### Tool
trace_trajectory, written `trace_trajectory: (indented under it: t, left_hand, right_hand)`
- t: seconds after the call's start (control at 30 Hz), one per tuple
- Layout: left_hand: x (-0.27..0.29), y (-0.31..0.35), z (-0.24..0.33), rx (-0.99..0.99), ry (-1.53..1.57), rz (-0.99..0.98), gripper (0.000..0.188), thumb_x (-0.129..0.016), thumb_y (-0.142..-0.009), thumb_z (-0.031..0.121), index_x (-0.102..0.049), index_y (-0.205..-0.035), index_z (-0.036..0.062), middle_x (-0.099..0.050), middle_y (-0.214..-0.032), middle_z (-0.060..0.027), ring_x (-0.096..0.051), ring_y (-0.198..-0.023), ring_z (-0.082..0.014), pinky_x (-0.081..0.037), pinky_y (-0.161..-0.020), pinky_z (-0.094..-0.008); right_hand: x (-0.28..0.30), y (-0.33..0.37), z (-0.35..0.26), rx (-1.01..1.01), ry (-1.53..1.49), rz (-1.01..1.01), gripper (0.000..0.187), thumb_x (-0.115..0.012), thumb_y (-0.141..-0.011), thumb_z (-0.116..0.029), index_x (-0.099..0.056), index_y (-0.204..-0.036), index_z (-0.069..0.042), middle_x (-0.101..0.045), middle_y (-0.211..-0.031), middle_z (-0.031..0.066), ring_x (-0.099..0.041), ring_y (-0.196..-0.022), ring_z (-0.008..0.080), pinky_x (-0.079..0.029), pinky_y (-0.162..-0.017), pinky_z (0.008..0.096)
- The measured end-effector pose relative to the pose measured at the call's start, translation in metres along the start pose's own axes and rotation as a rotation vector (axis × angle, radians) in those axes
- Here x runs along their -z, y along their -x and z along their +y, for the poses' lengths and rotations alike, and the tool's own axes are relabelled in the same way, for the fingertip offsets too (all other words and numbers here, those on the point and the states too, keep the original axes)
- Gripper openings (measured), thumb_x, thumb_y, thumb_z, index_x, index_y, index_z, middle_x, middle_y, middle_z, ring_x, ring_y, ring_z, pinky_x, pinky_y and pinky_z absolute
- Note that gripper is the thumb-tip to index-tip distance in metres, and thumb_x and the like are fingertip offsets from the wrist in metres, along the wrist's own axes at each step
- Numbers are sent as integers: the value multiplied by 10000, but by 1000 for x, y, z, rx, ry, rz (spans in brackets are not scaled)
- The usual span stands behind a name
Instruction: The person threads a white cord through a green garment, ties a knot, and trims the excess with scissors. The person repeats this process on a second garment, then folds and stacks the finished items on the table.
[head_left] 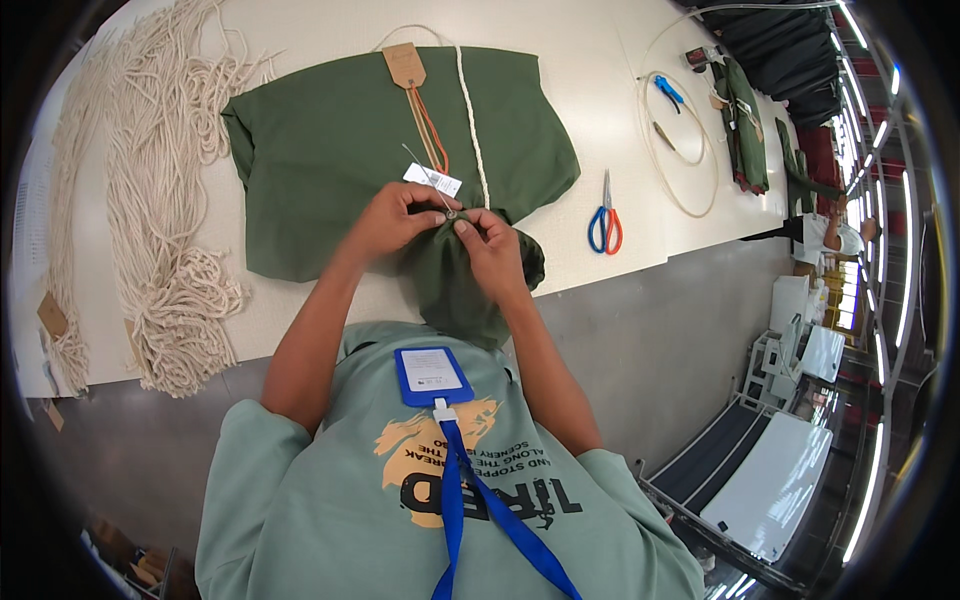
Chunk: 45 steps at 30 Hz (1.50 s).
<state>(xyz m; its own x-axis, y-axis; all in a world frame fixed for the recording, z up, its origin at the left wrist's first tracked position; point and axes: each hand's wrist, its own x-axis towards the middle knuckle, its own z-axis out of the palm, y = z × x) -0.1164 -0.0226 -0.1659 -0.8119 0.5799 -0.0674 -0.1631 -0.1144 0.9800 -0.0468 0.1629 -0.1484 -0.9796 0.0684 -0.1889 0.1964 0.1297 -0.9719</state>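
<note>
A dark green cloth piece (340, 150), which looks like a bag, lies spread on the table, its near part bunched and hanging over the edge toward me. My left hand (395, 220) and my right hand (490, 255) meet at this bunch, fingers closed in a pinch on the cloth on either side of a small metal eyelet (451, 214). A white label (432, 180) on a thin string sits just above my left fingers. Up the cloth runs a white twisted cord (468, 110), ending near my right fingers. A brown card tag (404, 66) with orange and tan strings lies at the far edge.
Bundles of off-white cords (165, 150) cover the table's left side. Scissors (606, 225) with blue and red handles lie right of the cloth. Farther right are a blue-handled tool (668, 93), a coiled pale tube (648, 125) and folded green cloth (740, 125). Another person (845, 238) is far right.
</note>
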Motion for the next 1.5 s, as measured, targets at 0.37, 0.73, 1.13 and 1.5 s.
trace_trajectory:
  t: [0.37,0.73,1.13,1.5]
  left_hand:
    - [-3,1,5,39,-85,99,181,-744,-804,-2,-747,-984,-20,-744,-910,-75,-678,-848,-128,-541,-802,-284]
    - [-3,1,-1,47,29,142,154,-734,-826,-21,-738,-980,-14,-725,-953,-50,-666,-868,-103,-536,-799,-261]
    - [-5,3,-5,118,130,125,155,-768,-823,24,-738,-968,-19,-730,-916,-48,-668,-839,-102,-539,-787,-256]
    - [20,-9,-5,311,175,277,149,-724,-920,162,-680,-907,20,-651,-839,-12,-551,-742,-79,-446,-671,-233]
  right_hand:
    - [-10,1,6,-41,-141,123,130,-672,-962,-98,-683,-1021,18,-624,-817,-52,-492,-701,8,-405,-624,182]
    - [-3,-2,3,-125,-267,115,223,-668,-920,19,-616,-1136,14,-659,-924,-3,-559,-781,26,-440,-714,165]
    - [-8,-1,-4,-13,-31,85,302,-685,-908,0,-587,-1195,-3,-653,-861,-12,-564,-769,29,-441,-703,177]
    - [33,28,-14,-209,504,-29,451,-671,-960,-321,-556,-735,53,-455,-588,70,-373,-584,112,-365,-538,326]
